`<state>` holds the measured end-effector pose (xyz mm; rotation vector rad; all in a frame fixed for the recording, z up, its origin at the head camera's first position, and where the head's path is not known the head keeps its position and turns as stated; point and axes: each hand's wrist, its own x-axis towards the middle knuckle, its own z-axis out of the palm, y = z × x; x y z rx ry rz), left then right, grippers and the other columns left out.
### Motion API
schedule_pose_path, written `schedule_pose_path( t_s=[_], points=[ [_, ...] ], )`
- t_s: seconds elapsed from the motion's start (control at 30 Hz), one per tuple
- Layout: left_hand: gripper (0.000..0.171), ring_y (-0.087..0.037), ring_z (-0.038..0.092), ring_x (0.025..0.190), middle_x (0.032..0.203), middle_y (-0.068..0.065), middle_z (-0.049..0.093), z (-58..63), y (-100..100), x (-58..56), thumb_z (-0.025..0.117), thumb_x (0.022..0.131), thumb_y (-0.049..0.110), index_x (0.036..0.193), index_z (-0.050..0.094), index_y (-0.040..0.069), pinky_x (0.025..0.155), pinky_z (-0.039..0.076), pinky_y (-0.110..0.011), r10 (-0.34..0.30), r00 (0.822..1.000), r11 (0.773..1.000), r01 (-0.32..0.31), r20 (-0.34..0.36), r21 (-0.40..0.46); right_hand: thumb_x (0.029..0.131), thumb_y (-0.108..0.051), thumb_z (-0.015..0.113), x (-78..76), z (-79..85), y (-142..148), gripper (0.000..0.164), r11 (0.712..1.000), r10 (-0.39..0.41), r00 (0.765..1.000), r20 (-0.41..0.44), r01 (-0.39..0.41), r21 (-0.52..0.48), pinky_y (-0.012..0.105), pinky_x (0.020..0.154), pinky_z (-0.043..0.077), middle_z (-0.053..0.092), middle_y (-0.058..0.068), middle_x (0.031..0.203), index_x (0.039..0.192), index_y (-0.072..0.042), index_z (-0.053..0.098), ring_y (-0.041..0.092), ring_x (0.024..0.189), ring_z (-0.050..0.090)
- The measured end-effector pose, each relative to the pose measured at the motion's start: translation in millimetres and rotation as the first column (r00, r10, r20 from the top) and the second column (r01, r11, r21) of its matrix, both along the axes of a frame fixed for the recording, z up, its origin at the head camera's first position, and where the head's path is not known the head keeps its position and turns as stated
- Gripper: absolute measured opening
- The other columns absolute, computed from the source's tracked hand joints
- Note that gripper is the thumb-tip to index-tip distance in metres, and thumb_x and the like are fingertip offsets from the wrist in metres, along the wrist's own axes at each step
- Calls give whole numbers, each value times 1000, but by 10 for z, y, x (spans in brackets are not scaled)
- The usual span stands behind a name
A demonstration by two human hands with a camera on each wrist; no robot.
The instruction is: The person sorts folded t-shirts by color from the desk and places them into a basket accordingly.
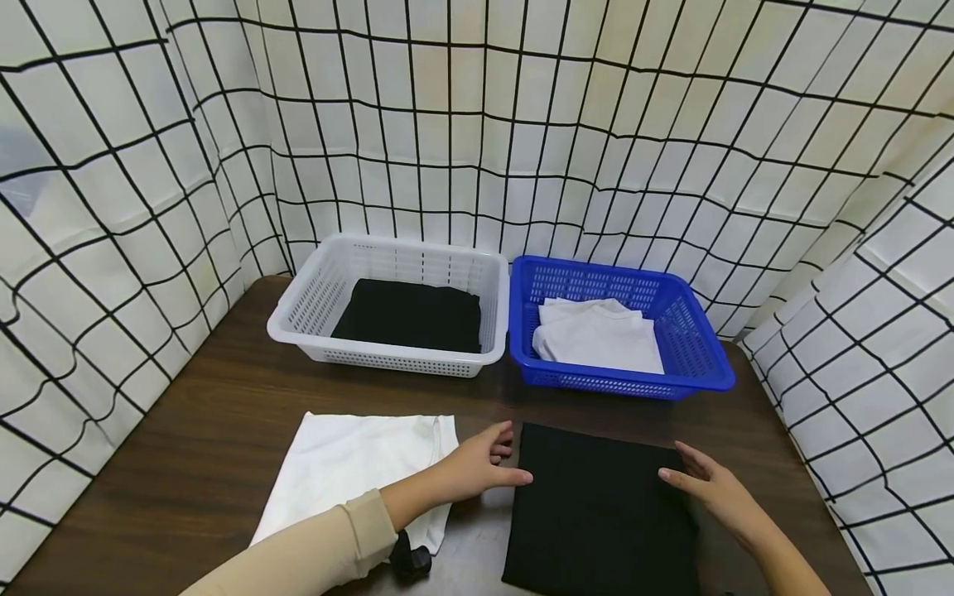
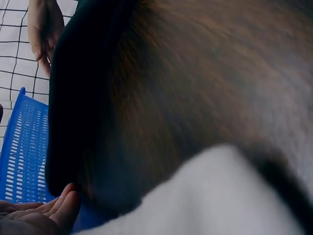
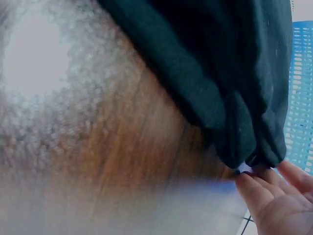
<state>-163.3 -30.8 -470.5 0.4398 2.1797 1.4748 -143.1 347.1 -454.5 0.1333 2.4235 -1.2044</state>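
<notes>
A folded black garment (image 1: 599, 513) lies flat on the table between the two hands. My left hand (image 1: 480, 463) is at its left edge, thumb extended over the border and the other fingers loosely bent. At the upper right corner is my right hand (image 1: 711, 488), its thumb and forefinger apart. The right wrist view shows that hand's fingertips (image 3: 249, 183) at the garment's layered edge. In the left wrist view, the left fingers (image 2: 68, 205) are beside the dark fabric's corner. A white folded garment (image 1: 358, 455) lies under the left forearm, which partly hides it.
Behind, a white basket (image 1: 387, 364) holds folded black cloth (image 1: 410, 314). Next to it, a blue basket (image 1: 619, 385) contains folded white garments (image 1: 596, 335). Grid-patterned curtains (image 1: 462, 124) enclose the brown table (image 1: 171, 463) at the back and sides.
</notes>
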Motion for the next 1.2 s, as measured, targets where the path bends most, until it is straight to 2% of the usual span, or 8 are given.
schedule_pose_path(
  t_s=[0.2,0.33,0.47,0.6,0.87,1.0,1.2],
  points=[
    [91,-38,50,136,155,-23,39,-30,45,-4,75,88,32,154,24,-4,111,44,-50,12,999,998,-15,46,53,100,-42,56,-20,13,18,77,999,-44,998,-35,44,9,62,113,36,20,35,159,156,0,22,50,147,23],
    [88,-38,50,136,154,-24,41,-36,68,2,75,88,30,153,26,-5,111,44,-51,23,997,997,-29,71,77,101,-44,53,-35,13,31,76,996,-92,996,-2,92,-13,54,113,41,22,35,158,156,0,23,48,145,31],
    [86,-37,50,136,153,-24,43,-40,89,13,75,88,29,152,28,-5,113,42,-52,42,994,995,-50,99,90,102,-43,51,-50,17,31,79,992,-112,992,57,115,-59,54,115,37,16,36,158,155,6,20,47,145,30],
    [84,-37,50,136,153,-24,43,-31,96,31,74,89,29,152,29,-5,114,40,-53,50,991,994,-62,122,95,103,-41,51,-62,6,24,81,988,-121,990,77,128,-91,55,117,34,14,36,159,153,12,16,48,145,28],
    [82,-38,47,139,151,-25,45,-50,109,35,72,90,30,151,31,-7,115,39,-52,67,985,987,-89,159,137,102,-48,50,-76,-5,31,87,988,-130,983,126,139,-68,59,117,30,15,38,157,151,16,17,51,141,33],
    [81,-38,47,139,150,-25,46,-82,108,31,71,91,30,150,31,-8,114,40,-52,92,975,979,-126,202,162,102,-46,49,-78,-9,28,87,986,-128,981,143,141,-87,59,117,31,16,41,155,148,20,17,54,142,29],
    [78,-40,48,137,150,-32,41,-58,136,28,65,95,29,148,29,-16,112,44,-49,109,944,944,-197,313,266,102,-46,50,-77,-23,41,88,981,-135,978,162,155,-119,59,117,30,13,42,155,147,22,17,55,143,24]
  ],
)
